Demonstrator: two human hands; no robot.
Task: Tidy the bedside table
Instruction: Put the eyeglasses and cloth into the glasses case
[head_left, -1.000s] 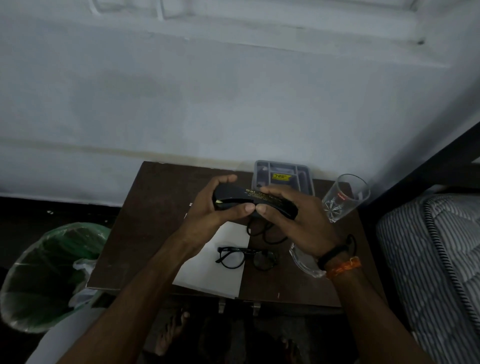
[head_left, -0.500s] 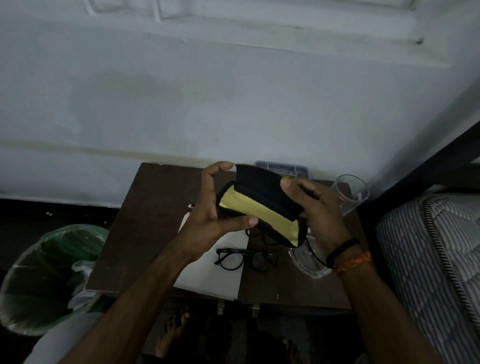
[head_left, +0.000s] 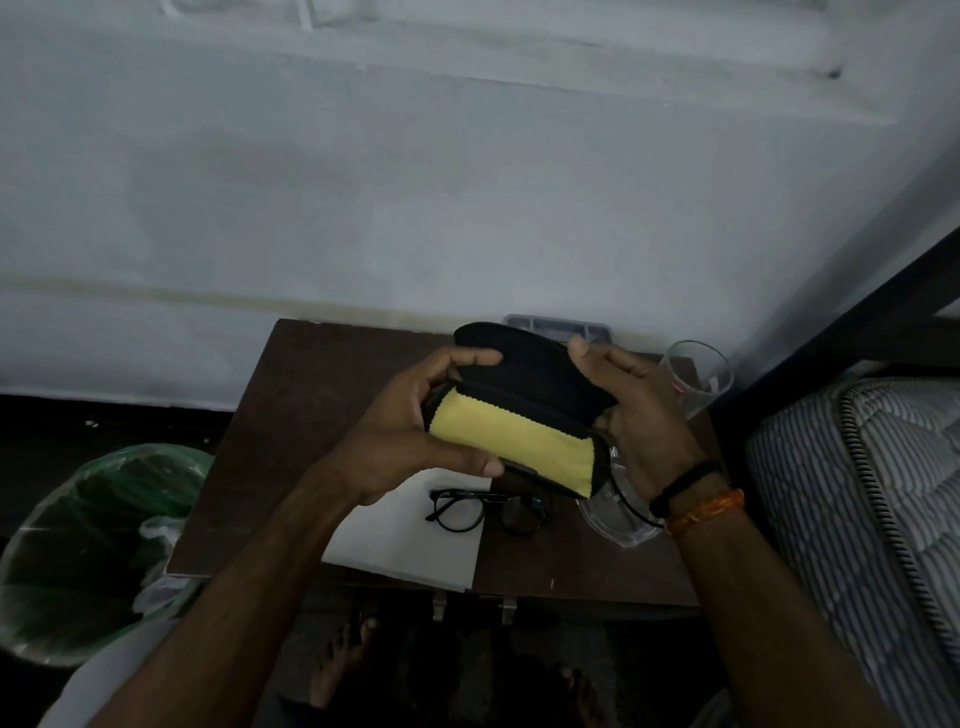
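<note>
Worktop (head_left: 311, 415): dark wood, flat, against pale wall. Bin (head_left: 93, 545) beside it, green liner. White paper (head_left: 405, 540) at front edge.

Case (head_left: 524, 410): black, soft-looking, lid raised, yellow cloth lining showing; held above worktop, long axis left-right, slightly tilted.

Left hand (head_left: 405, 431) grips case's left end, thumb under front lip. Right hand (head_left: 634, 415) curled round right end, fingers on lid.

Glasses (head_left: 488, 512): thin black frame, folded, on worktop directly below case, half on paper; long axis parallel to case. Both hands about equally near.

Glass (head_left: 701, 374): clear, at right edge.

Both hands (head_left: 410, 426) (head_left: 639, 415) raised, fingers curled, gripping.
</note>
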